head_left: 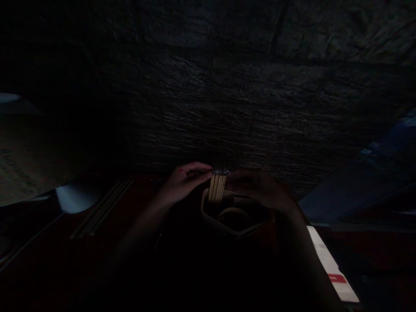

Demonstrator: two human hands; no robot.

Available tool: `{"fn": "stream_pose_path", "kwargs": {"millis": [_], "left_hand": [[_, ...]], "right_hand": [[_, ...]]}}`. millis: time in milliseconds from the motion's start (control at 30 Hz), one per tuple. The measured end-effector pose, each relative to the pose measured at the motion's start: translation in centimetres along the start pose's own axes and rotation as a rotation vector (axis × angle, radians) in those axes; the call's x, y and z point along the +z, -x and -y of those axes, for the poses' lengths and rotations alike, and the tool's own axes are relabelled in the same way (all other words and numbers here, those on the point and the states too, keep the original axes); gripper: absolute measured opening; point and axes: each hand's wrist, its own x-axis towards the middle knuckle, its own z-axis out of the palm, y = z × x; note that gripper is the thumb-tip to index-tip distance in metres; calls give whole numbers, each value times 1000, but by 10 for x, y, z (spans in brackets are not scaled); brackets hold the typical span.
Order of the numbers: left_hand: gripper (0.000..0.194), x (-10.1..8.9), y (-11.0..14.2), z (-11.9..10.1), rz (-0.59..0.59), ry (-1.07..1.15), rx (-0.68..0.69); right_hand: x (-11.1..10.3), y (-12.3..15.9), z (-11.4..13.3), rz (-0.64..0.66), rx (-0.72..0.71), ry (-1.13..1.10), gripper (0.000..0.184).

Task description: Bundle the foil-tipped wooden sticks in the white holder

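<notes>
The scene is very dark. My left hand (185,180) and my right hand (256,186) meet over a pale open container (208,216). Between their fingertips is a small bundle of thin wooden sticks (217,187) with dark silvery tips, held upright with the tips up. The lower ends of the sticks reach down to the container's rim. Both hands pinch the bundle near its top, the left from the left side and the right from the right. A round dark shape lies inside the container; I cannot make out what it is.
A dark rough stone wall (227,95) rises right behind the hands. A white rounded object (76,197) and long thin rods (104,208) lie at the left. A white box with a red label (331,264) sits at the lower right, and bluish fabric (364,182) is at the right.
</notes>
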Motion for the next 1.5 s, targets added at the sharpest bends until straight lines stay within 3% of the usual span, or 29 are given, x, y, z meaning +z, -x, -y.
{"fn": "stream_pose_path", "kwargs": {"millis": [133, 433, 667, 1067, 1500], "left_hand": [[29, 1, 0, 0, -16, -5, 7], [29, 6, -1, 6, 23, 4, 80], [28, 9, -1, 9, 69, -22, 15], [20, 10, -2, 15, 133, -50, 40], [15, 9, -4, 17, 134, -77, 27]], "right_hand": [[1, -1, 1, -27, -15, 53, 25], [14, -6, -5, -38, -112, 46, 32], [21, -9, -9, 4, -108, 74, 37], [21, -10, -10, -21, -97, 168, 19], [22, -10, -13, -57, -60, 224, 16]]}}
